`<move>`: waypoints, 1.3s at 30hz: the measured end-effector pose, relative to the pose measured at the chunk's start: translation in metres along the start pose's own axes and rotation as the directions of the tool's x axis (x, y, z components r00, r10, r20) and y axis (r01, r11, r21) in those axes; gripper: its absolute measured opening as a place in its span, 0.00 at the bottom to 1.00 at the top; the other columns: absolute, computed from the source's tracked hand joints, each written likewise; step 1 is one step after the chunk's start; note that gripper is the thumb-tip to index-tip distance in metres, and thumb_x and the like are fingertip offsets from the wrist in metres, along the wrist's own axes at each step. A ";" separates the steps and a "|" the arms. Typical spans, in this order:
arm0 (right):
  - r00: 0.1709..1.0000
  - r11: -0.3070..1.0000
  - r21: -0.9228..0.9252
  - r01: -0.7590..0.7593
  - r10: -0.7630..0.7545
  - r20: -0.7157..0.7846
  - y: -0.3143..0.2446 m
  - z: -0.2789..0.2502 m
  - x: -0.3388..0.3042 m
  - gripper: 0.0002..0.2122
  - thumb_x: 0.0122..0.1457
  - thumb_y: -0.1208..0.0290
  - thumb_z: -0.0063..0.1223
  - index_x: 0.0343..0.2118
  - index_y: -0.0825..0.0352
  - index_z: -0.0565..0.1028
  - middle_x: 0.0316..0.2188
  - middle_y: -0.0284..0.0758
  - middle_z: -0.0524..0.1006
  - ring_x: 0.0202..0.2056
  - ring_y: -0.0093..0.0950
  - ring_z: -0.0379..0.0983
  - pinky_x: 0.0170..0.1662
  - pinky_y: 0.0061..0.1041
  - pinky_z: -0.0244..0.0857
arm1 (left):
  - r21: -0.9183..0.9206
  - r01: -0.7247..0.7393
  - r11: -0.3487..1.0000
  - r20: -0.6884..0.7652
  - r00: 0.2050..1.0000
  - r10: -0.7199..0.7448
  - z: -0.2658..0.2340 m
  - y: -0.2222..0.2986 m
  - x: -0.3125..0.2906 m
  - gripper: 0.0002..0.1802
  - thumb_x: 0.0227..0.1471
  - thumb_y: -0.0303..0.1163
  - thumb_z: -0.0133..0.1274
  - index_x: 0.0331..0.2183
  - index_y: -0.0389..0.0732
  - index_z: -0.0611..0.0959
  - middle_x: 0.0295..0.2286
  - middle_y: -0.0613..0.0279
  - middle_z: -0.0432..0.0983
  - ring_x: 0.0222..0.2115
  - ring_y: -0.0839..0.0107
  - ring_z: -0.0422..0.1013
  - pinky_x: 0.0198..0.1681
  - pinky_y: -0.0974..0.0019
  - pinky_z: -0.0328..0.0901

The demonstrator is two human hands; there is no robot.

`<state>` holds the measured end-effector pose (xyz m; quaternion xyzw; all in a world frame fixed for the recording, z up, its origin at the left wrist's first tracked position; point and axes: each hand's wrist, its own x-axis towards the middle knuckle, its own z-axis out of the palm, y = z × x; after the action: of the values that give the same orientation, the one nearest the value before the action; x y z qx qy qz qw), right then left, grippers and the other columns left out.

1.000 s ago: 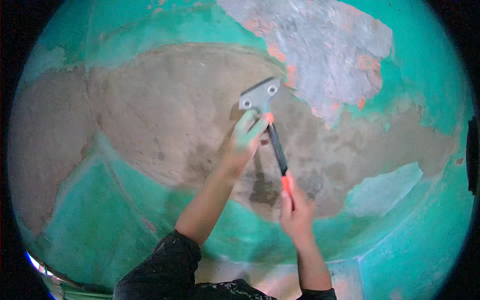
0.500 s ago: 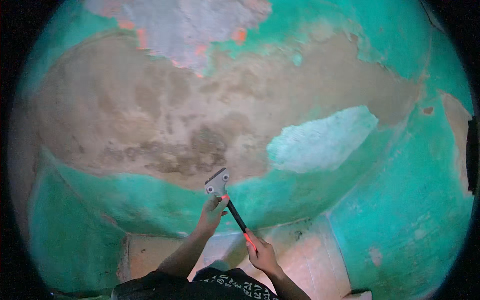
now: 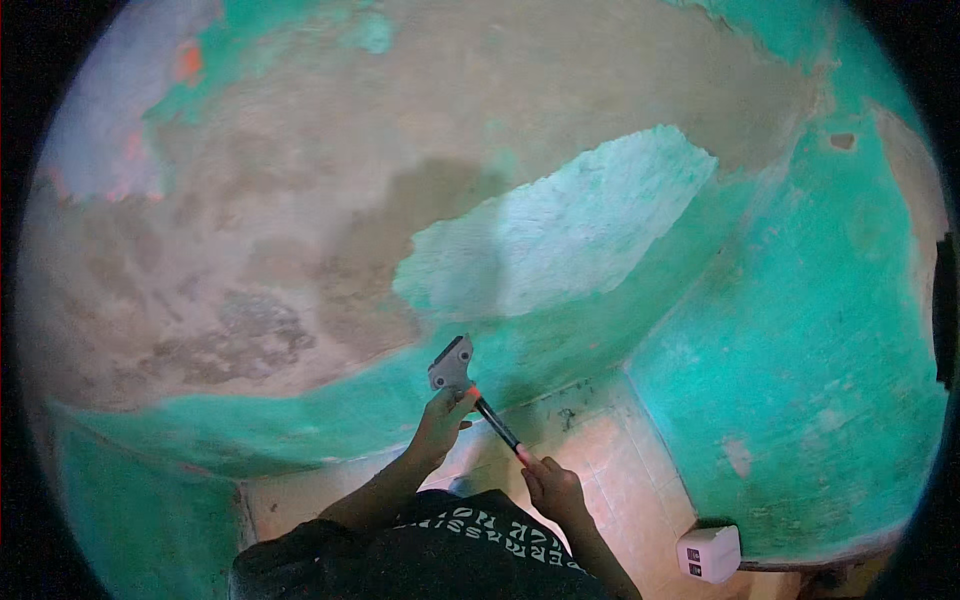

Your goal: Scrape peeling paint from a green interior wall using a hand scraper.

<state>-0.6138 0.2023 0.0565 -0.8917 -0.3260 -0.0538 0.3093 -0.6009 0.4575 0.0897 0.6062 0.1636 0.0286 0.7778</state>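
A long-handled scraper with a grey head and a black and orange handle is held in both hands, its head up and tilted to the left. My left hand closes round the neck just below the head. Lower down, my right hand grips the end of the handle. Behind the tool stands a wall with green paint, a large bare brown plaster area and a pale, rough patch. The head appears in front of the green strip under the pale patch; whether it touches the wall I cannot tell.
A tiled floor lies below, meeting the wall at a corner. On the right is a green side wall, with a white box at its foot. A dark object shows at the right rim.
The view has swung to the right, so the wall patches sit further left and the white box has come into sight. Both hands keep hold of the scraper, now nearer the pale patch.
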 end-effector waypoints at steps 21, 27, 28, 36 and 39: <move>0.974 0.985 0.172 -0.027 -0.012 0.225 0.208 -0.182 0.012 0.23 0.65 0.66 0.53 0.62 0.63 0.70 0.27 0.43 0.77 0.26 0.34 0.74 0.32 0.31 0.67 | -0.246 0.000 0.969 -0.054 0.998 -0.014 0.231 -0.056 0.062 0.21 0.65 0.50 0.52 0.49 0.46 0.79 0.44 0.67 0.76 0.49 0.70 0.70 0.48 0.57 0.64; 0.755 0.926 0.168 -0.337 0.160 0.635 0.297 -0.203 0.058 0.28 0.67 0.51 0.52 0.66 0.59 0.67 0.27 0.35 0.76 0.24 0.27 0.71 0.31 0.29 0.67 | -0.256 0.007 0.967 -0.112 0.993 -0.036 0.277 -0.068 0.086 0.23 0.64 0.52 0.51 0.52 0.47 0.79 0.45 0.66 0.76 0.49 0.70 0.70 0.49 0.58 0.63; 0.748 0.930 0.163 -0.328 0.150 0.647 0.307 -0.206 0.064 0.28 0.67 0.51 0.52 0.66 0.59 0.67 0.27 0.35 0.76 0.24 0.27 0.71 0.31 0.29 0.67 | -0.280 0.010 0.960 -0.109 0.993 -0.042 0.283 -0.066 0.092 0.24 0.64 0.52 0.52 0.53 0.47 0.78 0.46 0.66 0.76 0.50 0.70 0.70 0.50 0.57 0.62; 0.598 0.560 0.438 -0.703 0.131 0.791 0.375 -0.224 0.113 0.24 0.70 0.61 0.48 0.66 0.59 0.65 0.23 0.26 0.70 0.20 0.18 0.66 0.23 0.21 0.62 | -0.268 0.006 0.963 -0.120 0.992 -0.039 0.330 -0.073 0.158 0.27 0.64 0.53 0.51 0.55 0.46 0.77 0.49 0.64 0.74 0.53 0.66 0.68 0.52 0.54 0.63; 0.562 0.513 0.439 -0.737 0.105 0.821 0.404 -0.225 0.130 0.24 0.70 0.60 0.48 0.67 0.60 0.64 0.23 0.26 0.70 0.20 0.18 0.66 0.23 0.21 0.62 | -0.255 0.006 0.967 -0.129 0.991 -0.040 0.344 -0.078 0.184 0.28 0.63 0.55 0.51 0.55 0.46 0.77 0.49 0.64 0.74 0.52 0.66 0.68 0.51 0.54 0.64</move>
<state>-0.2401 -0.0996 0.0666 -0.6772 -0.1548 0.5173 0.4998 -0.3394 0.1605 0.0475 0.4966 0.2170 0.0808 0.8366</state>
